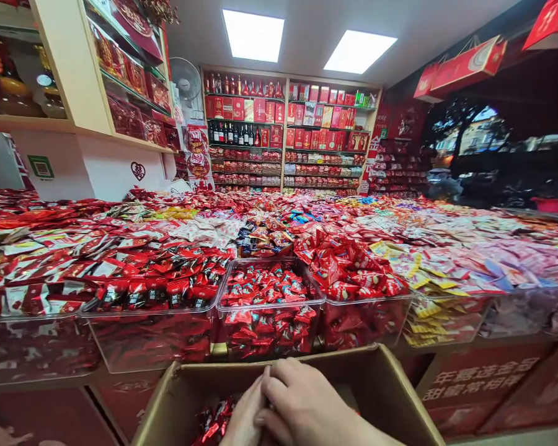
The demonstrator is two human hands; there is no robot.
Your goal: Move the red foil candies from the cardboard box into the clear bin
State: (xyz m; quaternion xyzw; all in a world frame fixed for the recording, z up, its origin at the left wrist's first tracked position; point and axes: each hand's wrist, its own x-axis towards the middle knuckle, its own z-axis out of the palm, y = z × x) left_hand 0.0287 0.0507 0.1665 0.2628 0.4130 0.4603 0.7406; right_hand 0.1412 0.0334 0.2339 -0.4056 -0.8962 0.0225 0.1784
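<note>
While we look down from the head camera, both our hands sit inside a cardboard box (390, 396) at the bottom centre. Right hand (307, 406) lies on top, fingers curled down and closed over the left hand (244, 418). Left hand is mostly under it; only its thumb side shows. The two are pressed together. Whether they pinch anything between them, we cannot tell: the contact point is hidden.

Red foil-wrapped candies (214, 421) lie in the box just left of the left hand, near it, maybe touching; can't resolve that. The rest of the box floor is hidden by the hands and the frame edge.

Directly beyond the box's far wall stands a clear plastic bin (270, 310) full of red wrapped candies. A wider clear bin (149, 334) sits left of it, holding red-and-black wrappers. On the right, another bin (367, 316) is heaped with red packets, then one with yellow wrappers (439, 316). Pink and pale wrappers fill the far right.

The whole display counter (483, 378) is covered with heaped sweets running back into the shop. Its red front panel carries printed characters.

The back wall has shelves (288, 133) with bottles and red gift boxes. A fan (186, 77) is mounted at the upper left of the shelves. Two ceiling light panels (253, 34) are lit. A dark window area is on the right.
</note>
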